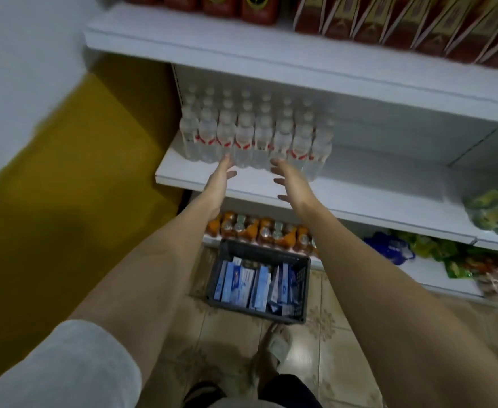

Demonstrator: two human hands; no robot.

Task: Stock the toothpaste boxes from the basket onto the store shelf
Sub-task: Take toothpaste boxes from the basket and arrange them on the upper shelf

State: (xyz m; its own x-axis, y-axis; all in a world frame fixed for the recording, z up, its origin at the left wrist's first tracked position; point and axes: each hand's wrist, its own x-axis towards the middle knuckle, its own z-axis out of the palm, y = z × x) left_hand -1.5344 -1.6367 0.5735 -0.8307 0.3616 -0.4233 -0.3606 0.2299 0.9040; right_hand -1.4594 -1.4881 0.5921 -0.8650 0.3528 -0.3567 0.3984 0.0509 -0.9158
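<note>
Both hands empty, fingers spread: left hand (221, 175) and right hand (290, 181) reached at the water bottles (253, 136) on the shelf (359, 195). Toothpaste boxes (247, 284) sat in the basket (259, 312) below the shelf.

Both hands, left (222, 176) and right (290, 181), open, at water bottles (253, 136) on shelf (359, 198); basket (301, 315) of toothpaste boxes (242, 282) on floor below.

No text, brand or number can be read. The red bands on the water bottles (243, 134), the printing on the blue toothpaste boxes (242, 282) in the basket (303, 278) and the emblems on the red packs (259, 8) on the top shelf are blurred.
</note>
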